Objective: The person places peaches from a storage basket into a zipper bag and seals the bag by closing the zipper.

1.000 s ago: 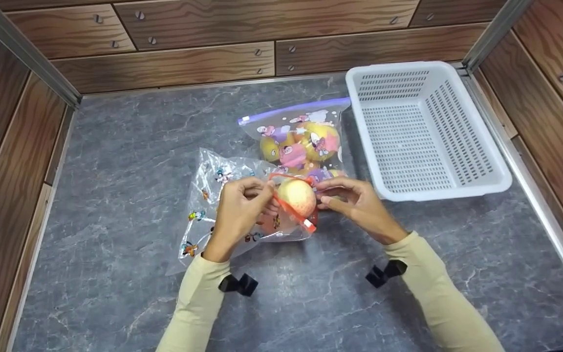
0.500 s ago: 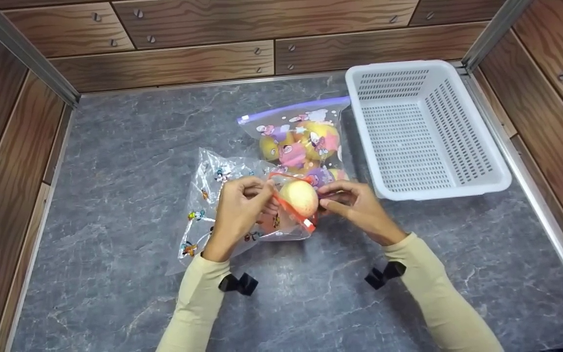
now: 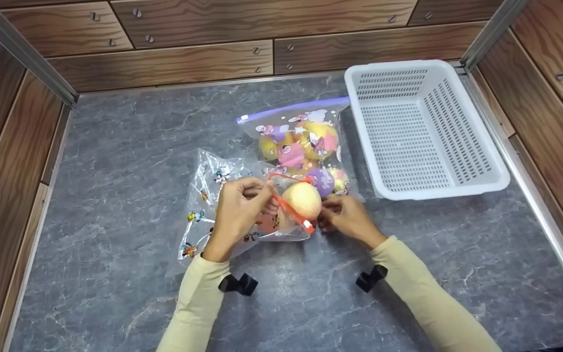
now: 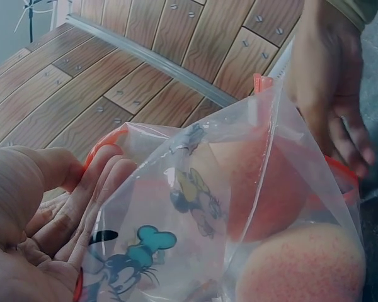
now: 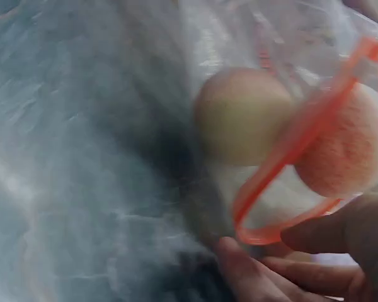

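My left hand [image 3: 241, 203] pinches the red zip edge [image 3: 281, 201] of a clear cartoon-printed zip bag [image 3: 213, 181] lying on its side, holding its mouth apart. One pale yellow-pink peach [image 3: 302, 200] sits in the mouth, framed by the red edge. A second peach [image 4: 305, 267] shows through the plastic in the left wrist view. My right hand [image 3: 347, 218] is beside the mouth, low on the right of the peach. In the blurred right wrist view its thumb [image 5: 321, 239] overlaps the red edge, and a fingertip lies just below, with a gap between them.
Behind the hands lies a purple-zip bag [image 3: 291, 105] with several yellow, orange and purple round things inside. A white slotted basket [image 3: 384, 190] stands at the back right, near the right wall. The marbled grey tabletop [image 3: 125, 161] is enclosed by wood-patterned panels [image 3: 188, 63].
My right hand has moved down and slightly left along the bag's mouth. The peach in the mouth has shifted slightly right and down. My left hand has stayed in place.
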{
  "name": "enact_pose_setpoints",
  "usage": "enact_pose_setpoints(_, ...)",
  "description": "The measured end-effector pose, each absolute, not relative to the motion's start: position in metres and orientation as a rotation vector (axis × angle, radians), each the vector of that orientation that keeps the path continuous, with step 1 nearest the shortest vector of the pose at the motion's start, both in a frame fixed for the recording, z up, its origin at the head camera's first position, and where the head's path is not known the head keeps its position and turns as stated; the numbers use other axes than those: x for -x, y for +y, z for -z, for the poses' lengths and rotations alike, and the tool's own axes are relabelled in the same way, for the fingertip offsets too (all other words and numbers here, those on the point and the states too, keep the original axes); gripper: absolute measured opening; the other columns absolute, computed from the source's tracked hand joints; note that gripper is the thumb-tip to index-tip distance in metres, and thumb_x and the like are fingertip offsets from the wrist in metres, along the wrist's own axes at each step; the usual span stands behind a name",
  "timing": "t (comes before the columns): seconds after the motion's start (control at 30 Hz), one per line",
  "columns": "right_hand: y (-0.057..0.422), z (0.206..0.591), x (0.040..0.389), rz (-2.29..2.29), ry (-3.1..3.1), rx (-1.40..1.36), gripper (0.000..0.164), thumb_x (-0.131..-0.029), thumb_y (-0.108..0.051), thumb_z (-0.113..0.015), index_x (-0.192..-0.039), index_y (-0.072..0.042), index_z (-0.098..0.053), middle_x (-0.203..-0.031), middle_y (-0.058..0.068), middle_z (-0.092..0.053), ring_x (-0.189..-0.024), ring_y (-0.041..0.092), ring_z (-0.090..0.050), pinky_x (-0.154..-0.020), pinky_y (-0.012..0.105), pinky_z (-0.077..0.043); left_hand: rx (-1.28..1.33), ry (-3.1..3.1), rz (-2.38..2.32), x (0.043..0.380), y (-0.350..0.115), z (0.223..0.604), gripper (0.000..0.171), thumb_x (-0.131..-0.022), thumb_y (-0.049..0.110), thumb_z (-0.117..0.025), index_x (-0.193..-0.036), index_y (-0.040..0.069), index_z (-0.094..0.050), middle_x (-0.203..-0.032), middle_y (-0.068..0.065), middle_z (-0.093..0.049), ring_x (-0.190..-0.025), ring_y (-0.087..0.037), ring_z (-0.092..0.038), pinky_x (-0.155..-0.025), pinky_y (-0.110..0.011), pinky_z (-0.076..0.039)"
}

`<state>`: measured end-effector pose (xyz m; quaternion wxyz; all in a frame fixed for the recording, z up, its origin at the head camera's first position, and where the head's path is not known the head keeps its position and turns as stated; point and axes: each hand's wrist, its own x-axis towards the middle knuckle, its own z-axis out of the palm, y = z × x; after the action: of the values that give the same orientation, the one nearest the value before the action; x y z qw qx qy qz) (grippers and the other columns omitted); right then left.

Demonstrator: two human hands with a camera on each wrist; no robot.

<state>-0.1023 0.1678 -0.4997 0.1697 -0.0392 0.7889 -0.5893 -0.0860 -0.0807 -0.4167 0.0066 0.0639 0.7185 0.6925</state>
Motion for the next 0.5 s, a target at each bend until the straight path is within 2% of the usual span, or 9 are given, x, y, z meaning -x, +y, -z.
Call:
enact_pose_setpoints(0.17,0.164,0.511,0.102,1.774,2.036,0.015,0.024,-0.094,0.010,-0.052,-0.113,0.021,-0.063,-0.089,0.017,-0.071,-0.070,0.019,-0.071,-0.068,0.037,-0.066,-0.191,2.245,-2.164,0.085,-0.082,0.418,0.017,-0.097,0.003,-0.064,-0.085,-0.008,-0.070,-0.072,-0.015,-0.072,-0.059,-0.021,-0.071,-0.056,-0.040,-0.064)
enact_pose_setpoints(0.33,0.166,0.512,0.102,1.851,1.980,-0.087,0.036,-0.086,0.013,-0.051,-0.120,0.019,-0.061,-0.101,0.023,-0.072,-0.071,0.020,-0.072,-0.069,0.037,-0.066,-0.206,2.246,-2.187,0.085,-0.086,0.417,0.018,-0.097,0.003,-0.064,-0.084,-0.007,-0.071,-0.072,-0.015,-0.072,-0.058,-0.021,-0.070,-0.055,-0.042,-0.064)
enact_pose_setpoints(0.5,0.170,0.504,0.104,1.876,1.943,-0.063,0.039,-0.088,0.010,-0.053,-0.125,0.021,-0.057,-0.102,0.025,-0.073,-0.072,0.020,-0.073,-0.069,0.034,-0.066,-0.232,2.238,-2.233,0.086,-0.091,0.417,0.018,-0.097,0.000,-0.062,-0.084,-0.011,-0.069,-0.072,-0.018,-0.071,-0.056,-0.019,-0.070,-0.056,-0.038,-0.064)
